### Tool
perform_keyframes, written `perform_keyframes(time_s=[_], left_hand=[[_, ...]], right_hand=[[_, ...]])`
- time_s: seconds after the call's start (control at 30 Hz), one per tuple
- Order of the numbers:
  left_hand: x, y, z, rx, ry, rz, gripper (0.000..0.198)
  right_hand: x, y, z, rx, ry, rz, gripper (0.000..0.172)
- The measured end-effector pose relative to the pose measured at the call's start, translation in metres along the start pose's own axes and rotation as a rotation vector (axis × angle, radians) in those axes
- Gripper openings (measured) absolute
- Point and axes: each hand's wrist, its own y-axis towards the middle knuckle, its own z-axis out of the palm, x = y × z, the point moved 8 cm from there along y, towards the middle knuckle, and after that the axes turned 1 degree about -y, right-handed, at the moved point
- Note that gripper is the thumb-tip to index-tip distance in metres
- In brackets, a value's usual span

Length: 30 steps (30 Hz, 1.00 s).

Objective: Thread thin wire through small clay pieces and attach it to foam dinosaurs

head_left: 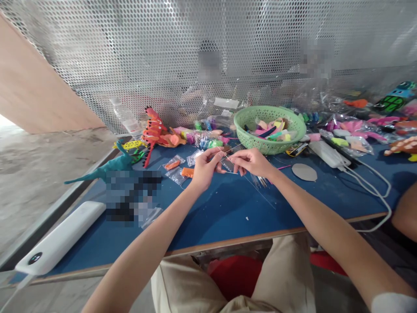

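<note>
My left hand (206, 167) and my right hand (250, 161) meet over the blue table (228, 208), both pinched on a small clear plastic bag (228, 163) held between them. Thin clear bags or wires (260, 182) lie on the table just under my right hand. Small clear bags with orange pieces (174, 165) lie left of my left hand. A green plastic basket (269, 129) with coloured clay pieces stands just beyond my hands.
An orange clay dinosaur (156, 130) and a teal one (110, 167) stand at the left. A white power bank (58, 239) lies at the front left edge. A white charger with cables (329, 154), a grey disc (304, 172), and bagged colourful figures fill the right. Perforated metal screen behind.
</note>
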Motion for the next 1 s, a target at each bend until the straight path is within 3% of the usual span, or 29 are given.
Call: perform_keyframes(time_s=[0.13, 0.27, 0.37, 0.53, 0.77, 1.0], left_hand=[[0.004, 0.002, 0.0, -0.003, -0.135, -0.109, 0.03], [0.011, 0.001, 0.002, 0.02, -0.197, -0.222, 0.022], [0.02, -0.002, 0.006, 0.049, -0.236, -0.331, 0.016], [0.029, -0.002, 0.003, 0.016, -0.269, -0.405, 0.011], [0.035, 0.0, -0.001, -0.004, -0.225, -0.401, 0.012], [0.033, 0.004, -0.002, -0.014, -0.218, -0.294, 0.017]], right_hand=[[0.009, -0.001, 0.001, -0.017, -0.114, -0.094, 0.029], [0.024, -0.005, -0.007, -0.184, -0.474, -0.271, 0.019], [0.038, -0.011, -0.007, -0.233, -0.731, -0.444, 0.015], [0.047, -0.015, -0.003, -0.254, -1.023, -0.558, 0.027], [0.037, -0.012, 0.0, -0.263, -1.072, -0.514, 0.022], [0.038, -0.011, -0.004, -0.238, -1.0, -0.507, 0.024]])
